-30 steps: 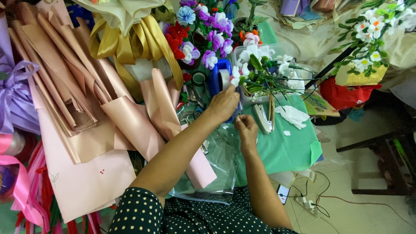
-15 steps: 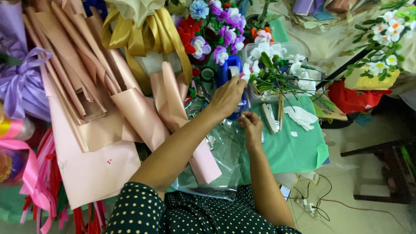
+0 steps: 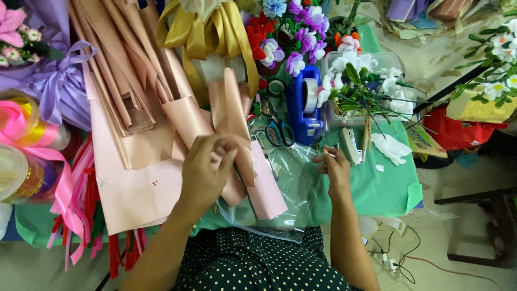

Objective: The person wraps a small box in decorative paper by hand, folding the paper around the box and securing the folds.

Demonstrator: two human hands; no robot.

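Fingers of left hand (image 3: 207, 164) pinch pink wrapping paper (image 3: 237, 134).

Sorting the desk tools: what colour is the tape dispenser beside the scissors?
Blue. The tape dispenser stands just right of the scissors, clearest in the head view.

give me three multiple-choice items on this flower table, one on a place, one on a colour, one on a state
1. Where are the scissors?
A. left of the blue tape dispenser
B. on the floor
C. in the right hand

2. What colour is the table cover?
A. red
B. green
C. black

3. What is the left hand doing?
A. hanging free
B. pressing the stapler
C. gripping pink wrapping paper

Answers: 1 A, the handles lie beside the dispenser. 2 B, green shows beneath the right hand. 3 C, the fingers close on the folded sheet.
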